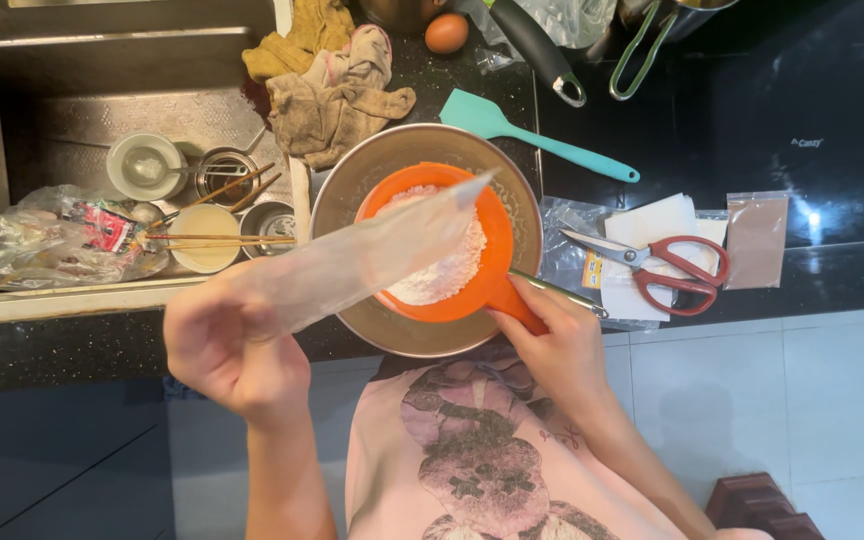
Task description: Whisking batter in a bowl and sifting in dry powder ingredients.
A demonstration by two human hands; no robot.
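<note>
Over the metal bowl (352, 190) on the dark desk (52, 345): left hand (232, 345) clamped on a clear plastic bag (352, 255), tilted mouth-down above flour in an orange sieve (497, 255). Right hand (552, 345) closed round the sieve handle. Red scissors (667, 270) nearby.

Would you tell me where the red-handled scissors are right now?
In the head view, the red-handled scissors lie on white paper packets on the dark counter, right of the metal bowl and below the teal spatula.
</note>
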